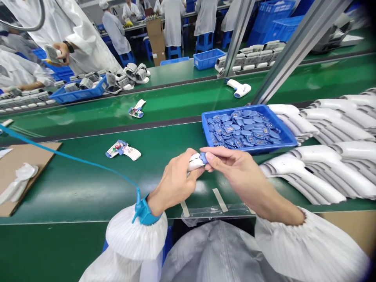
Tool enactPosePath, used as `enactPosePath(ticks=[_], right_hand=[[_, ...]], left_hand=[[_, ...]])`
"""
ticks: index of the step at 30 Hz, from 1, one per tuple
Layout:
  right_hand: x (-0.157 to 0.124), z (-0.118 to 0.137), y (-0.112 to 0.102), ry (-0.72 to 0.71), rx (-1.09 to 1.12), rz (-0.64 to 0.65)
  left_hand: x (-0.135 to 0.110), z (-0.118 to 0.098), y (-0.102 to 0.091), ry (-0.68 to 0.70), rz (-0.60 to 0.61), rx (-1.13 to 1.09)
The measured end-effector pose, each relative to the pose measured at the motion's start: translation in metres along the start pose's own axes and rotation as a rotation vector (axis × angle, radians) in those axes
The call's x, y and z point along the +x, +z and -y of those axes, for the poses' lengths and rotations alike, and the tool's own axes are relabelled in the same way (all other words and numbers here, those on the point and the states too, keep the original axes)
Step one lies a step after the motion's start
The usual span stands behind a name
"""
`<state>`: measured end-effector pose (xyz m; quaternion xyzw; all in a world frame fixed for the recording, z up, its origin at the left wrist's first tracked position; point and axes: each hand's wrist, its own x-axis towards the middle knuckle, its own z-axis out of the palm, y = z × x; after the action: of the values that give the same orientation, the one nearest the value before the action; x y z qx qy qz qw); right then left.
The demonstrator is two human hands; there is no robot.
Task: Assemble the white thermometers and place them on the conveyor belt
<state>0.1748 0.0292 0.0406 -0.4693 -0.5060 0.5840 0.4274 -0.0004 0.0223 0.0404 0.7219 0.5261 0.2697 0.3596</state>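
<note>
My left hand [175, 181] is closed around a white plastic shell [195, 162] held just above the green belt [88, 184]. My right hand [235, 166] pinches a small blue part [203, 158] against the shell's end. A blue wrist strap [144, 211] with a coiled blue cord sits on my left wrist. Right behind my hands stands a blue tray [286, 133] filled with several small blue parts.
Rows of white shells [317, 172] lie at the right. Two half-built units [123, 150] [136, 109] and a white thermometer body [239, 88] lie on the belts. Cardboard with a white cloth [17, 176] is at the left. Other people in white coats work beyond, with blue bins.
</note>
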Motion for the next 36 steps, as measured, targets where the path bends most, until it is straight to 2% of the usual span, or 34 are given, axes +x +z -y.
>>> enactPosePath(ticks=[2, 7, 10, 12, 14, 16, 19, 20, 22, 24, 26, 28, 33, 35, 36], right_hand=[[-0.002, -0.002, 0.001, -0.13, -0.118, 0.002], [-0.007, -0.006, 0.003, -0.437, -0.571, -0.061], [-0.006, -0.01, 0.003, -0.548, -0.683, -0.052], [-0.005, -0.014, 0.003, -0.568, -0.708, -0.045], [-0.006, -0.02, 0.002, -0.583, -0.728, -0.069], [-0.009, -0.028, 0.001, -0.587, -0.74, -0.113], [-0.018, -0.039, -0.004, -0.556, -0.748, -0.148], [-0.021, -0.041, -0.007, -0.534, -0.76, -0.153], [-0.027, -0.045, -0.013, -0.485, -0.779, -0.136], [-0.032, -0.047, -0.017, -0.411, -0.789, -0.07], [-0.036, -0.05, -0.015, -0.336, -0.786, 0.035], [-0.042, -0.053, -0.009, -0.279, -0.804, 0.095], [-0.056, -0.063, 0.01, -0.333, -0.851, -0.06], [-0.056, -0.065, 0.012, -0.296, -0.824, -0.076], [-0.055, -0.065, 0.011, -0.225, -0.794, -0.079]], left_hand=[[0.001, 0.001, -0.003, -0.013, 0.034, -0.003], [0.004, -0.001, -0.01, -0.044, 0.139, 0.049], [0.003, -0.001, -0.008, 0.014, 0.168, 0.087], [0.001, 0.001, -0.003, 0.1, 0.115, 0.08], [-0.002, 0.006, 0.004, 0.2, -0.011, 0.137], [-0.007, 0.012, 0.011, 0.255, -0.112, 0.264], [-0.016, 0.022, 0.021, 0.259, -0.135, 0.358], [-0.018, 0.026, 0.024, 0.22, -0.185, 0.331], [-0.022, 0.031, 0.03, 0.096, -0.373, 0.23], [-0.021, 0.035, 0.036, -0.061, -0.527, 0.121], [-0.015, 0.036, 0.043, -0.171, -0.542, 0.073], [-0.007, 0.037, 0.048, -0.223, -0.532, 0.103], [0.009, 0.037, 0.05, -0.11, -0.58, 0.29], [0.007, 0.038, 0.044, -0.116, -0.513, 0.262], [0.003, 0.039, 0.04, -0.12, -0.471, 0.226]])
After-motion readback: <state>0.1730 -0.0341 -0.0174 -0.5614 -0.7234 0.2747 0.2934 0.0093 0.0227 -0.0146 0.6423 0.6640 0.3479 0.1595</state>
